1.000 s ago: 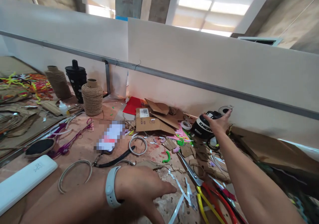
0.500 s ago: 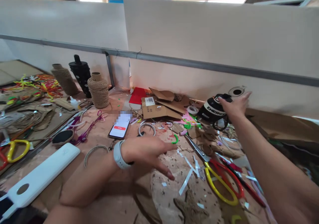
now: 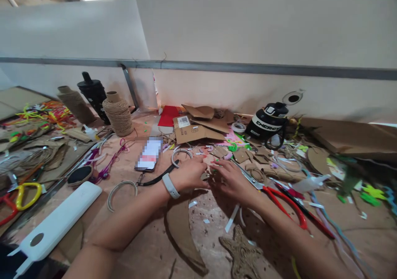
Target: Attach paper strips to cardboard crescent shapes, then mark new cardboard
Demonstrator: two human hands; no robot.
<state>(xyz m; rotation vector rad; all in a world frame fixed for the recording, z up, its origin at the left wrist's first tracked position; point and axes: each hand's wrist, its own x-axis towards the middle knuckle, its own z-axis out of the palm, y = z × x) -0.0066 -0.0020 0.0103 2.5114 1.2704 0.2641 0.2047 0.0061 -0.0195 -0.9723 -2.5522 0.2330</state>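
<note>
And there's a pale grey-blue band, smooth and snug, looped round the wrist above the left hand; the right hand and both forearms are bare.

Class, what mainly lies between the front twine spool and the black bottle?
In the head view, left to right: a red sheet, cut cardboard and a white roll.

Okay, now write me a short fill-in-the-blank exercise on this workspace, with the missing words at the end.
The black bottle near the wall has the word ____ printed on its white band.
The textured brown shape near the bottom edge is a ____.
Left of it, a flat cardboard piece curves like a ____ moon.
The flat sheet just left of the barcoded cardboard is coloured ____.
ENERGY; star; crescent; red
</note>
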